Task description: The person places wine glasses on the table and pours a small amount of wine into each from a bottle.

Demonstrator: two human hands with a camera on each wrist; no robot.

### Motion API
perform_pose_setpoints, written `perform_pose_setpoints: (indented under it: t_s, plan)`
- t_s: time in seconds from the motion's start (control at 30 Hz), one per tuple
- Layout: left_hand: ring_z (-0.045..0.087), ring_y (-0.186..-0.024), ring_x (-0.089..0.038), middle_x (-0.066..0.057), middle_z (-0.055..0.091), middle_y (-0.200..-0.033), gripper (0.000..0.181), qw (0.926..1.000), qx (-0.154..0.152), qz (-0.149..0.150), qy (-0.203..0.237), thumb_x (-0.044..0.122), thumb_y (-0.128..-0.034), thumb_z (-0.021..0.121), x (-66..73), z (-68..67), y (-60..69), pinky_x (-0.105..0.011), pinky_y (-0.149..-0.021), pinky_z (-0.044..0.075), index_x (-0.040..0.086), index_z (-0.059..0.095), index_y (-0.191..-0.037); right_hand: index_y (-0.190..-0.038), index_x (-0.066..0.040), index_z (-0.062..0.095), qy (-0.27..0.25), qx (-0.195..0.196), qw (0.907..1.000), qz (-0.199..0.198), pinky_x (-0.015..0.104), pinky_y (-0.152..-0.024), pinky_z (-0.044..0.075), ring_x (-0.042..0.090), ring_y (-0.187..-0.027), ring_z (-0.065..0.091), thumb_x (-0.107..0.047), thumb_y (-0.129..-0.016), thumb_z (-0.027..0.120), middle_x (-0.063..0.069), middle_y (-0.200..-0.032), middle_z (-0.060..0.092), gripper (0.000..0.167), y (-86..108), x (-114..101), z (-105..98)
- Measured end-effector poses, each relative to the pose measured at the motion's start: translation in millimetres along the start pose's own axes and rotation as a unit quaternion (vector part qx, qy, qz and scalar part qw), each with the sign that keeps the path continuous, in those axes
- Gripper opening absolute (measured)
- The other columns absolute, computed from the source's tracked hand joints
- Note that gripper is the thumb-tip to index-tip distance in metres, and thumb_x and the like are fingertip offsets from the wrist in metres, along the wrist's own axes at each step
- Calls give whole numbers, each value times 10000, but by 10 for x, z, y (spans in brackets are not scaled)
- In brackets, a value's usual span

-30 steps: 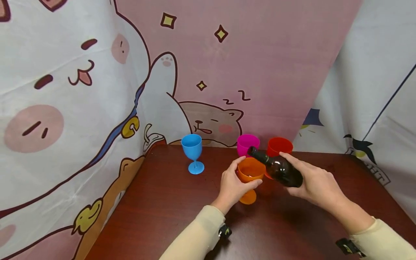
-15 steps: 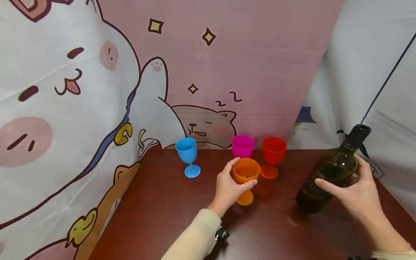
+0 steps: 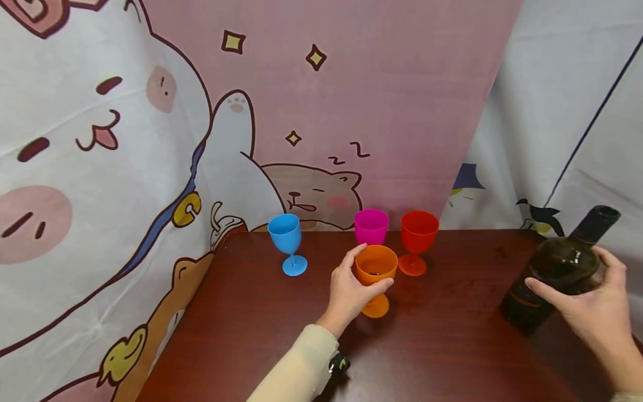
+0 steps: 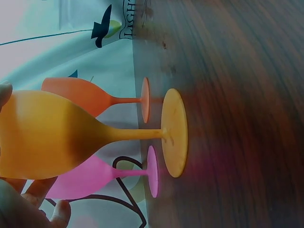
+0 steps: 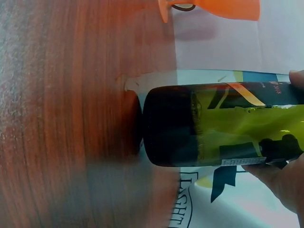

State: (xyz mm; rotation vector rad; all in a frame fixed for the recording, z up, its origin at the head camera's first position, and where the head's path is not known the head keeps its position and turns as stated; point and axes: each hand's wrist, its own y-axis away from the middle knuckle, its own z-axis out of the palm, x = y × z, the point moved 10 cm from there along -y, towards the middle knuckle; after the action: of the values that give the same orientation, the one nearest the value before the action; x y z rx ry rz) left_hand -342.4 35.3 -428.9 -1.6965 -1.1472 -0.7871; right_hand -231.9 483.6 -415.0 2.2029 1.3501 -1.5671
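Head view, nearest first: the person's left hand [image 3: 349,287] curls round the bowl of an orange plastic-looking stemmed goblet [image 4: 80,133], which is upright and appears to stand on the dark red-brown wood-grain table [image 3: 241,335]. Off to the right, well apart from it, the right hand [image 3: 598,307] grips a dark green glass wine bottle [image 3: 555,271], neck up and leaning; whether its base touches the tabletop I cannot tell.

Behind stand a red goblet [image 3: 419,234], a magenta goblet [image 3: 371,228] and, farther left, a blue goblet [image 3: 285,234], all upright and with no hand on them. A printed cartoon cloth [image 3: 402,100] closes the back.

The work looks like pouring. A small dark patch shows inside the orange bowl, perhaps liquid, so that goblet may be served; the bottle is not over any goblet. The other three bowls' contents cannot be seen, so they may be what is left.

Counted: two hands, one bottle, four goblets (one of each colour), one table, one cloth.
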Motion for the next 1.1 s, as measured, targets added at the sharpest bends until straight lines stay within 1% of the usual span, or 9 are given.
perform_pose_setpoints:
  t_s: [0.23,0.47,0.57,0.67,0.73,0.8,0.9,1.03,1.1]
  plan:
    - [682,-1193,-144,76,707,-1357,875,10000,-5,30,33,461,-805,935,13,-6,-1,-286,-999,601,292,518,-1555,-1632,-361,213,-69,-15,9999,-153,-42,-808,326,-253,-913,430,-64,-739,956,-367,-1129,411,1199,22,-14,45]
    - [672,-1203,-159,76,704,-1362,865,10000,-16,55,-28,464,-805,931,18,-4,9,-295,-1005,594,305,518,-1549,-1634,-368,195,-44,-91,9997,-222,-42,-803,318,-259,-905,423,-70,-750,949,-381,-1095,411,1198,49,-9,90]
    - [670,-1200,-157,76,709,-1353,862,10000,-10,65,-50,465,-805,930,17,-9,6,-291,-997,595,304,520,-1547,-1645,-376,180,-10,-94,9996,-257,-40,-872,321,-252,-954,413,-81,-768,938,-369,-1177,427,1196,35,-8,110]
    - [671,-1196,-154,77,715,-1344,865,10000,-38,66,-61,466,-804,931,27,-3,4,-280,-986,597,295,522,-1547,-1663,-391,161,112,-101,9995,-288,-26,-997,272,-214,-1144,435,-102,-783,931,-185,-1455,488,1205,45,-2,119]
    - [673,-1198,-155,75,714,-1347,872,9999,-64,75,-76,468,-805,931,38,4,0,-284,-987,601,283,520,-1551,-1677,-389,146,199,-161,9992,-301,-1,-1062,222,-72,-1355,451,-122,-800,919,1,-1617,423,1199,61,1,134]
    - [668,-1202,-150,80,707,-1352,872,9999,-79,60,-130,476,-805,929,42,5,-7,-290,-992,600,292,516,-1551,-1685,-392,143,249,-196,9991,-282,42,-1121,182,71,-1504,377,-146,-813,909,125,-1718,291,1186,71,4,144]
    - [664,-1210,-156,69,696,-1362,891,9997,-112,94,-213,479,-804,931,52,-1,-16,-313,-1007,603,265,509,-1559,-1689,-390,158,191,-233,9991,-294,63,-1138,164,195,-1557,332,-155,-817,906,141,-1728,278,1172,68,0,162]
    - [671,-1211,-156,54,691,-1368,915,9993,-245,156,-250,475,-801,936,64,-23,-26,-309,-1007,608,225,501,-1566,-1676,-399,198,9,-131,9994,-335,56,-1129,187,-29,-1462,337,-116,-791,916,110,-1718,302,1174,56,-8,155]
    - [675,-1206,-158,46,691,-1368,922,9991,-293,166,-256,478,-801,936,61,-47,-33,-301,-1001,611,212,500,-1568,-1670,-405,210,-63,-75,9995,-305,55,-1128,200,-85,-1410,351,-102,-781,920,93,-1715,313,1177,56,-1,142]
